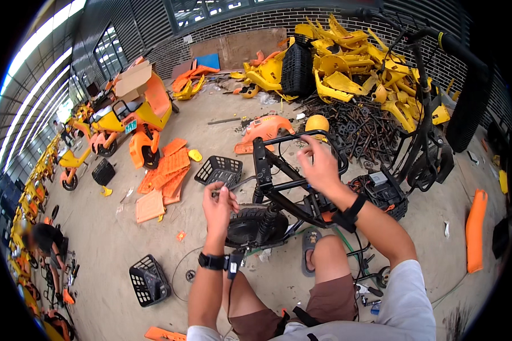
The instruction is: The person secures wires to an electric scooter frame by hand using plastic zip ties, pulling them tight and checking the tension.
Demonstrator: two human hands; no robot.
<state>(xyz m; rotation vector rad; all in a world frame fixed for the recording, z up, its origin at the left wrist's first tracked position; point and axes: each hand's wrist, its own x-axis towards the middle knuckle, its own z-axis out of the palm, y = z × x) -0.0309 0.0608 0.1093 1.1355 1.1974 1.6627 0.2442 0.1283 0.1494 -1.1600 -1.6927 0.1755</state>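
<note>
Stripped black scooter frame (293, 190), lying on its side on the concrete floor (125, 238) directly ahead of the knees, front wheel (250, 224) toward the left, black tubular rack loop (301, 139) uppermost. Judged heavy, rigid, awkward to turn over; steel tube likely sound for a firm grasp at the rack loop or the main bar, tyre rubber likely grippy, dangling cables (347, 244) likely prone to snagging. Left hand (219, 207) raised over the wheel, fingertips pinched together on something thin, apparently a cable end or small fastener; too small to identify. Right hand (320, 167) lifted beside the rack loop, fingers loosely curled and part-spread, apparently grasping nothing; contact with the tube not determinable. Black band on each wrist. Nearby: black plastic baskets (219, 169), orange panels (168, 170) flat on the floor, a tangle of dark metal parts (358, 128), a heap of yellow body panels (347, 62) against the brick wall. Rear of the frame hidden behind the right forearm; battery-like box (381, 190) only partly visible; upright black stem at right cut off by the lens rim; a second person at far left, crouched, small and blurred.
</note>
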